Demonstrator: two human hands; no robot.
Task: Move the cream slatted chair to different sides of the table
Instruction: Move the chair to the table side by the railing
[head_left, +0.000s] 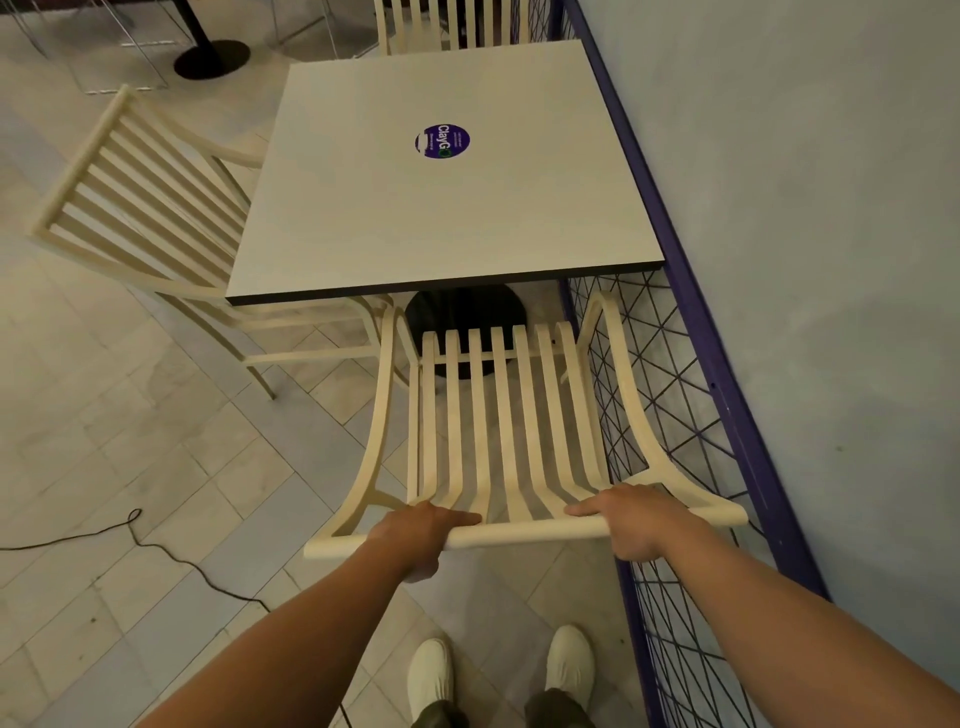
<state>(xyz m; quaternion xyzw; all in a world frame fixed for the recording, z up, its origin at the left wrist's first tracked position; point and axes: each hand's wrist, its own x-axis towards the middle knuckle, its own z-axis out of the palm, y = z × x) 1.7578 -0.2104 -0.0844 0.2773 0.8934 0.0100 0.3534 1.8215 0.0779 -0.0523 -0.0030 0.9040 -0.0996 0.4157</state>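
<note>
Two hands grip the top rail of the cream slatted chair (498, 426): the left hand (423, 530) and the right hand (631, 522) are each wrapped closed around the rail, well apart. Its seat faces the near edge of the square worktop (415, 218), just beside the purple wire fence (670, 395). Another cream chair (140, 197) stands at the worktop's left side, and a third (441, 26) at its far side.

Purple wire-mesh railing (670, 364) beside pale wall (805, 182); black cable (156, 545) across herringbone floor tiles (130, 441).
</note>
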